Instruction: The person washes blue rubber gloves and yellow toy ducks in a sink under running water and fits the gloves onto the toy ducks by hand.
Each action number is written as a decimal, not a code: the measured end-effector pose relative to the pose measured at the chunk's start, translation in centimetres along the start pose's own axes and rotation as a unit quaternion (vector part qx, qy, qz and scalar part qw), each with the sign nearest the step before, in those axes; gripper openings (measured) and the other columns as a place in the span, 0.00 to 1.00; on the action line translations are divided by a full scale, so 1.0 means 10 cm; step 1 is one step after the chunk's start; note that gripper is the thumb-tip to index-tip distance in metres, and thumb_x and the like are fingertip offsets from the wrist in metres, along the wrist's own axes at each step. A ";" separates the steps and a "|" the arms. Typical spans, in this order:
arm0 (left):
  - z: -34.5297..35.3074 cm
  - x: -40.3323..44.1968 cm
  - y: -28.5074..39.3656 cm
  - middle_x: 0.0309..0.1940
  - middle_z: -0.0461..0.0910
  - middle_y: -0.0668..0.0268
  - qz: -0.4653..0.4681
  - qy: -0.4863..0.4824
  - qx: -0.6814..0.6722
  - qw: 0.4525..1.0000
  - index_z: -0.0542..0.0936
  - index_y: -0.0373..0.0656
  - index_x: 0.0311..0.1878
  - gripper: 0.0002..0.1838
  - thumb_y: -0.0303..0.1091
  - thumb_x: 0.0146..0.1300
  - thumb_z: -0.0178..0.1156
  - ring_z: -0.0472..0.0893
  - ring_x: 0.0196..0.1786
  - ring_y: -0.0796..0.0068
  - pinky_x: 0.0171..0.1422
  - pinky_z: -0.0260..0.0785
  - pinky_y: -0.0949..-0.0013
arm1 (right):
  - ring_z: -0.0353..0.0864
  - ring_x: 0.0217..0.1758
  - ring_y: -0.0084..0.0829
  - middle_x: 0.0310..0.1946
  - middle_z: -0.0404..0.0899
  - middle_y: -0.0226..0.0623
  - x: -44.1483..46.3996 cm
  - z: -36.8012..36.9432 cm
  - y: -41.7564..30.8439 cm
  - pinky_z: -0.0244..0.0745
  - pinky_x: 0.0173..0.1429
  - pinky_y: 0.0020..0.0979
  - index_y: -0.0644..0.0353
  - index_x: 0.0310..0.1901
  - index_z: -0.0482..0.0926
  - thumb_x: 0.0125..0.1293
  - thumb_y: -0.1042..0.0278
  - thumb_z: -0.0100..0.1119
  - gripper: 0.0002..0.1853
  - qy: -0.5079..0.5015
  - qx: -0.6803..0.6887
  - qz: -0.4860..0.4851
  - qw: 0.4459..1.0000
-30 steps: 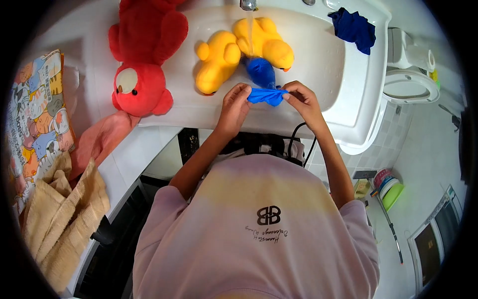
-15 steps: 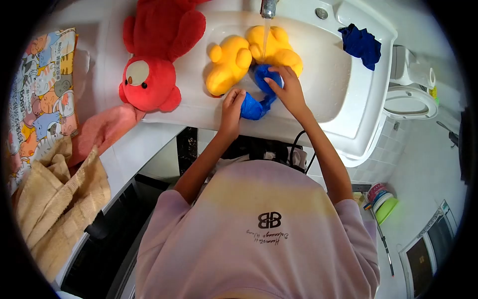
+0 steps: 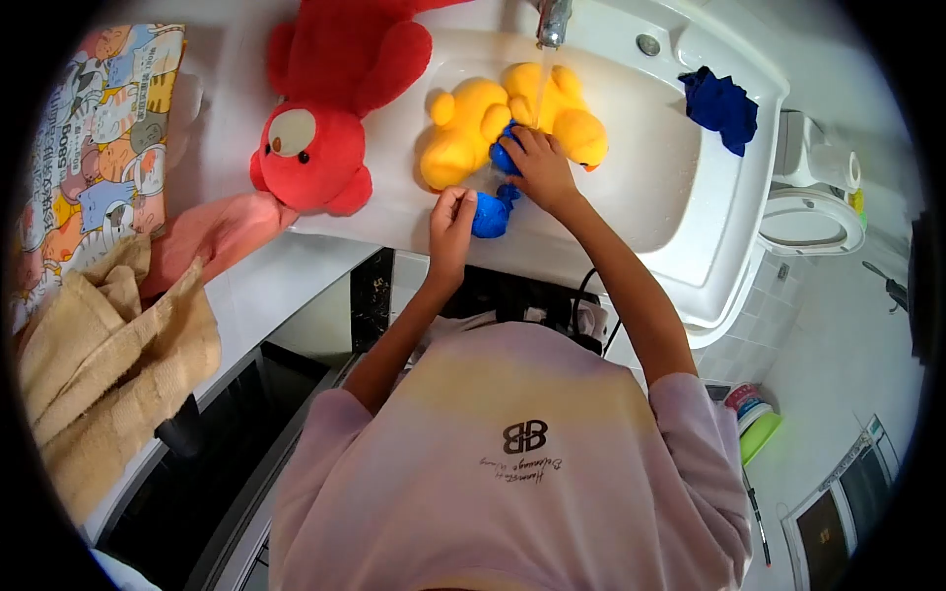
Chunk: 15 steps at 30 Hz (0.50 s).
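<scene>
My left hand pinches one end of a wet blue cloth at the near edge of the washbasin. The cloth has two bunched, rounded parts joined by a narrow twisted strip. Over its far part lies my right hand, fingers curled on the cloth and partly covering it. Running water from the tap falls just beyond those fingers. Two yellow plush ducks lie in the basin: the left duck beside the cloth, the right duck beyond my right hand.
A red plush bear lies on the left rim. Left of it are a pink cloth, a beige towel and a cat-print packet. A dark blue cloth rests on the right rim; a toilet stands beyond.
My right hand has turned from thumb-and-finger spread to palm down over the far part of the cloth. The right duck has turned, showing its beak. The whole view has shifted slightly.
</scene>
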<state>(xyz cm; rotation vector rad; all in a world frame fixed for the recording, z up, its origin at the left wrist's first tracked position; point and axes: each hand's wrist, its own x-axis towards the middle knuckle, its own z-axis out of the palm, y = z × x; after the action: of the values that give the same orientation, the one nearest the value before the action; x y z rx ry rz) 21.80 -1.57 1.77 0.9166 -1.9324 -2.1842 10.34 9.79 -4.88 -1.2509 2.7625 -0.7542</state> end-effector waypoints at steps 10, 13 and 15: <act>-0.20 -0.15 -0.11 0.23 0.65 0.75 -0.015 0.030 0.027 0.999 0.69 0.42 0.30 0.08 0.35 0.61 0.47 0.63 0.27 0.88 0.33 0.56 0.83 | 0.69 0.36 0.40 0.27 0.67 0.37 -0.12 0.08 0.05 0.66 0.36 0.36 0.57 0.28 0.68 0.42 0.77 0.54 0.09 -0.020 0.112 0.018 0.993; -0.21 -0.14 -0.14 0.22 0.63 0.74 -0.012 0.044 0.021 0.999 0.68 0.39 0.28 0.08 0.32 0.60 0.47 0.62 0.27 0.88 0.33 0.56 0.82 | 0.68 0.35 0.42 0.26 0.66 0.39 -0.31 -0.29 0.14 0.65 0.35 0.37 0.58 0.26 0.66 0.41 0.80 0.52 0.09 -0.057 0.179 -0.004 0.982; -0.20 -0.13 -0.16 0.22 0.64 0.74 -0.022 0.042 0.016 0.999 0.68 0.39 0.27 0.08 0.32 0.60 0.47 0.62 0.27 0.87 0.33 0.57 0.82 | 0.68 0.34 0.42 0.26 0.66 0.39 -0.42 -0.43 0.23 0.64 0.34 0.37 0.59 0.26 0.64 0.41 0.81 0.52 0.10 -0.065 0.183 0.010 0.981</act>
<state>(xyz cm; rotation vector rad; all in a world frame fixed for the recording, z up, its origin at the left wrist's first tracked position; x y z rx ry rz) 24.38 -2.41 0.71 1.0480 -1.9328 -2.1073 10.63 15.89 -2.79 -1.1487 2.3859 -1.0743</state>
